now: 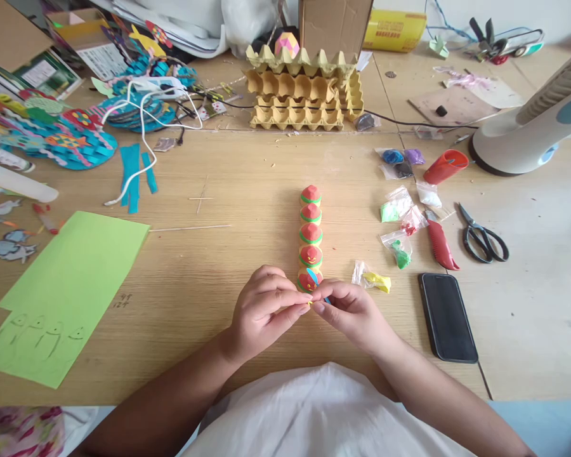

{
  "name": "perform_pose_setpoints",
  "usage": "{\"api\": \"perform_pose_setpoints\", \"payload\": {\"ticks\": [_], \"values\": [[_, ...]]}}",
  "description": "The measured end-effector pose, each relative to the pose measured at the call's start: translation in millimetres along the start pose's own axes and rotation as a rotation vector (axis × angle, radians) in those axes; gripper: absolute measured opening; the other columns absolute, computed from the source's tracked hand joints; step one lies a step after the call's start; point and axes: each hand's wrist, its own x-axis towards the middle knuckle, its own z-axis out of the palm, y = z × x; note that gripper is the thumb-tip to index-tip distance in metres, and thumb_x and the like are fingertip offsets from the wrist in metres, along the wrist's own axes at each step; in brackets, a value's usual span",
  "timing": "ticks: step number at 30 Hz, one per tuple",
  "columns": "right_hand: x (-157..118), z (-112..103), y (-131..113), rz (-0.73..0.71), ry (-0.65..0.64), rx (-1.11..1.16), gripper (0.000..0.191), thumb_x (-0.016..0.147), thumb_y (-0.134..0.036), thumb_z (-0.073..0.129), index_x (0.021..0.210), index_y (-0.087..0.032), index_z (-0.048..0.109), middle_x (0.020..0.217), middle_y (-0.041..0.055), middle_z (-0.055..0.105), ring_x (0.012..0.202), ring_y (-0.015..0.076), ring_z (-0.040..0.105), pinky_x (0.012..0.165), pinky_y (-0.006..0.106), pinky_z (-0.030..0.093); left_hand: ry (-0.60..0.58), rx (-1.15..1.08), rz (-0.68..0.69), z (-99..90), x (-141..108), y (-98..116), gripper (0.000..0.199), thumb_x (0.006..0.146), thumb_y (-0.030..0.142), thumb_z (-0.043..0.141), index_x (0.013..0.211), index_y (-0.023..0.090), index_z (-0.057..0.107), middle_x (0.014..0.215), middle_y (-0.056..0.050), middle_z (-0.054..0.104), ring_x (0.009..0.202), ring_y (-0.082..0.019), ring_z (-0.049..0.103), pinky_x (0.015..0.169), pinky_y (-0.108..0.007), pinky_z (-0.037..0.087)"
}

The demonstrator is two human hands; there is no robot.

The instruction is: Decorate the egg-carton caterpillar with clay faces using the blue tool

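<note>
My left hand (pixel 266 311) and my right hand (pixel 354 312) meet at the fingertips near the front of the table, both pinched closed. A tiny bit of yellow clay (pixel 309 303) shows between their thumbs and forefingers. My right hand also holds a slim blue modelling tool (pixel 312 275), its flat tip pointing up and away. Just beyond my fingers is a row of red domes with green bands (pixel 311 233), like an egg-carton strip covered in clay. The nearer two domes carry small yellow marks. My fingers partly cover the nearest one.
Right of the row lie bagged yellow clay (pixel 377 282), bagged green clay (pixel 401 255), a red-handled cutter (pixel 441 244), scissors (pixel 484 236) and a phone (pixel 447 317). Green paper (pixel 76 279) lies left. Egg cartons (pixel 297 117) stand at the back, a white cable (pixel 143 136) back left.
</note>
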Motion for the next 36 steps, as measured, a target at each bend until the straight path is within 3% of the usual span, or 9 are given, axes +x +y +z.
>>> {"api": "perform_pose_setpoints", "payload": {"ticks": [26, 36], "values": [[0.5, 1.5, -2.9, 0.048, 0.009, 0.023, 0.022, 0.087, -0.041, 0.076, 0.084, -0.020, 0.075, 0.079, 0.0022, 0.069, 0.074, 0.0150, 0.060, 0.072, 0.029, 0.048, 0.015, 0.051, 0.027, 1.5, 1.7, 0.5, 0.013, 0.088, 0.014, 0.074, 0.097, 0.024, 0.071, 0.079, 0.002, 0.070, 0.077, -0.014, 0.060, 0.073, -0.030, 0.053], [0.2, 0.8, -2.9, 0.053, 0.026, 0.050, 0.021, 0.086, -0.042, 0.077, 0.086, -0.021, 0.077, 0.080, 0.0022, 0.070, 0.076, 0.0154, 0.060, 0.074, 0.030, 0.049, -0.008, 0.117, 0.054, -0.3, 2.1, 2.8, 0.021, 0.086, 0.010, 0.071, 0.101, 0.025, 0.073, 0.079, 0.000, 0.072, 0.078, -0.016, 0.061, 0.073, -0.033, 0.054]]}}
